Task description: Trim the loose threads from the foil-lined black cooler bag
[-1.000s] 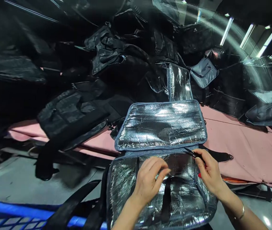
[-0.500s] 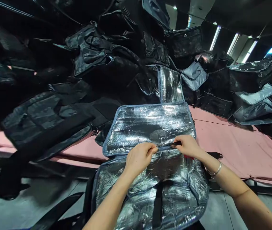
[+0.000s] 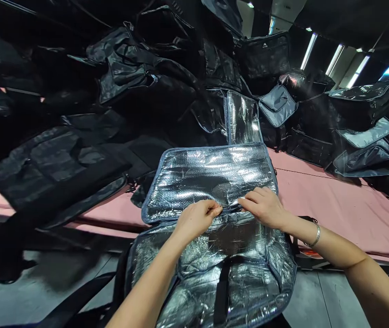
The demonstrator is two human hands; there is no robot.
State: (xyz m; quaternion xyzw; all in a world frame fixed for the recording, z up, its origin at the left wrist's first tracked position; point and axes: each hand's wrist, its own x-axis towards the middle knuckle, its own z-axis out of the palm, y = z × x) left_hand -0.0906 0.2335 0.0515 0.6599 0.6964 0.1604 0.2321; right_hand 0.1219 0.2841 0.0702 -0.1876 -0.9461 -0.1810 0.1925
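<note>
A heap of dark bags (image 3: pixel 153 86) fills the back of the view, piled on and behind a pink-covered counter (image 3: pixel 344 205). In front of it lies an open insulated bag (image 3: pixel 215 255), silver foil lining upward, its lid flap (image 3: pixel 208 175) thrown back flat onto the counter's near edge. A black strap (image 3: pixel 222 287) runs down the middle of the lining.

Both hands meet at the seam where flap joins body. The left hand (image 3: pixel 196 218) is pinched shut on the lining there — thumb against fingertips. The right hand (image 3: pixel 264 207) lies fingers-down on the same fold, its grip curled over the foil; whether it holds anything small beneath, I cannot tell. A bangle (image 3: pixel 315 234) sits on that wrist.

The step in hand looks like working along the hinge seam — checking or trimming it. Judging from the pinch, any next move calls for keeping the foil taut between the two hands.
</note>
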